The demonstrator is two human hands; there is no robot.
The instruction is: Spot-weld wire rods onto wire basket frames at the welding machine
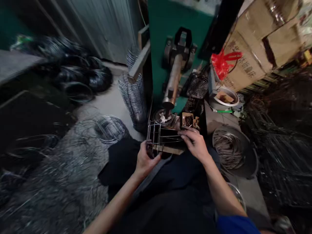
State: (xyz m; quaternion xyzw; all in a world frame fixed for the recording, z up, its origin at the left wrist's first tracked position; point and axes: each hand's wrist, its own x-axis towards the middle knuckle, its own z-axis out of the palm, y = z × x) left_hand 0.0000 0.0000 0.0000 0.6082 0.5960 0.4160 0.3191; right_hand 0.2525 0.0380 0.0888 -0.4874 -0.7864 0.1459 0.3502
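A wire frame (159, 133) is being held up over the lap, on the near side of the machine arm (174, 79) and a little to the left of its tip. Its near left corner is clamped between the thumb and fingers of the left hand (145, 160). At its right end, thin wires are being met by the fingertips of the right hand (196, 144); whether they are pinched or only touched cannot be told. Below the arm's tip, to its right, a small carton (187, 119) is seen. The step in hand is judged to be the steadying and lining-up of the frame near the arm. For the next move, a firm left-hand hold seems to be called for, with the wires guided level by the right.
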